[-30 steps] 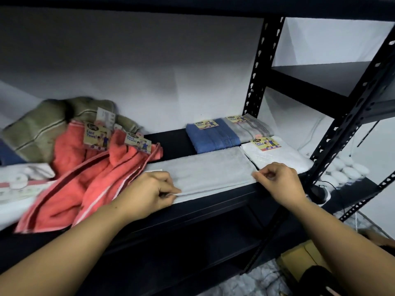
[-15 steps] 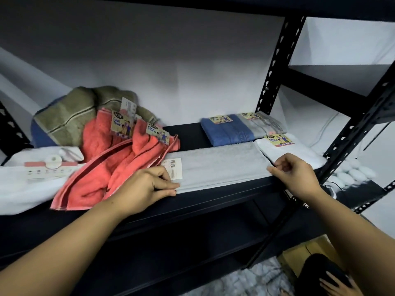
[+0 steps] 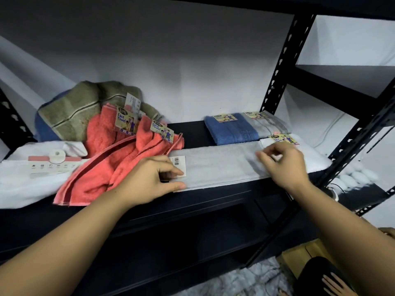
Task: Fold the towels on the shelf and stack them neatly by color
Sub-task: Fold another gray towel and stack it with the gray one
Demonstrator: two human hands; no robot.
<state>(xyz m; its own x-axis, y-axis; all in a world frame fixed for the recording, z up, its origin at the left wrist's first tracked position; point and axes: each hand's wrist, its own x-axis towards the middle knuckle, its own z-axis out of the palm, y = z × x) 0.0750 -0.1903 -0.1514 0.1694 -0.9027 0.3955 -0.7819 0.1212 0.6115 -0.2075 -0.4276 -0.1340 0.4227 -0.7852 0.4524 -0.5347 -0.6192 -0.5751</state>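
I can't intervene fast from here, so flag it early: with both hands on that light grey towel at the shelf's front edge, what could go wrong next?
1. The light grey towel lies along the shelf lip; a pull from the left hand or right hand could slide it off.
2. The unfolded coral towels touch its left end and overhang the edge; they may drag along.
3. Folding rightward could disturb the folded white towel.

A bare strip of dark shelf (image 3: pixel 192 133) lay open behind the grey towel (image 3: pixel 220 165), between the coral towel heap (image 3: pixel 119 165) to its left and the folded blue towel (image 3: pixel 228 129) to its right. A black upright post (image 3: pixel 284 60) blocked the far right, the upper shelf closing overhead.
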